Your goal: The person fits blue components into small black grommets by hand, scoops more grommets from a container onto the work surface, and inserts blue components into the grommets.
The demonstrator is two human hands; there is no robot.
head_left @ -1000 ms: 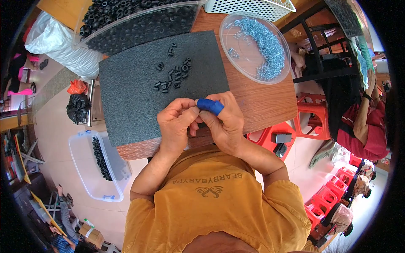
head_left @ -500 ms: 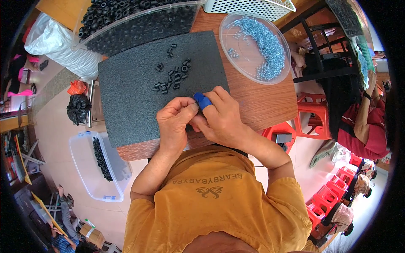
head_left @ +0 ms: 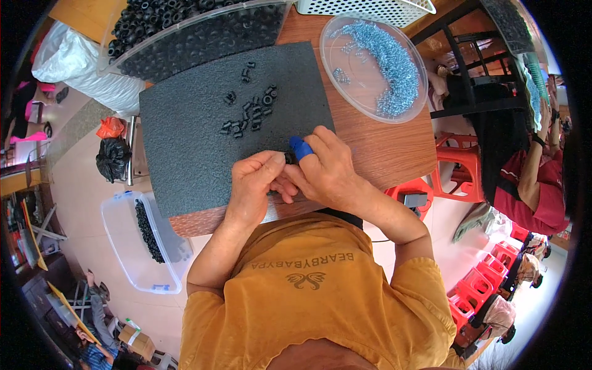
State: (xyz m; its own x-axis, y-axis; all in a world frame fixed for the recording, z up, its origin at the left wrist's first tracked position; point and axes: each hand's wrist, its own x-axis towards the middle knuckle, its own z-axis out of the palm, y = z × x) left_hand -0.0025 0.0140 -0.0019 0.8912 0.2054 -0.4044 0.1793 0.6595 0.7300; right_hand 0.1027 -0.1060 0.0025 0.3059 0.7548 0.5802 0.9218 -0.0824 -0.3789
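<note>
Both hands meet over the near edge of a dark textured mat (head_left: 185, 142). My left hand (head_left: 251, 188) pinches a small black ring-like part (head_left: 289, 158) between thumb and forefinger. From the other side, my right hand (head_left: 330, 169) closes on the same part; a blue wrap (head_left: 301, 148) covers its forefinger. Fingers hide most of the part, and whether anything smaller is pinched there I cannot make out. Beyond the hands, several loose black parts (head_left: 256, 114) lie on the mat. A round clear lid (head_left: 351, 92) to the right carries many tiny shiny blue pieces (head_left: 398, 77).
A clear bin (head_left: 203, 60) heaped with black parts stands at the table's far left, near a white perforated basket (head_left: 370, 9). On the floor at left sits a clear tub (head_left: 132, 246). Red stools (head_left: 459, 166) and a person in a dark red shirt (head_left: 533, 191) are at right.
My left hand has shifted slightly down and away from the right, so the black part now shows between them. The right hand's lower fingers have spread a little. The loose parts stay put.
</note>
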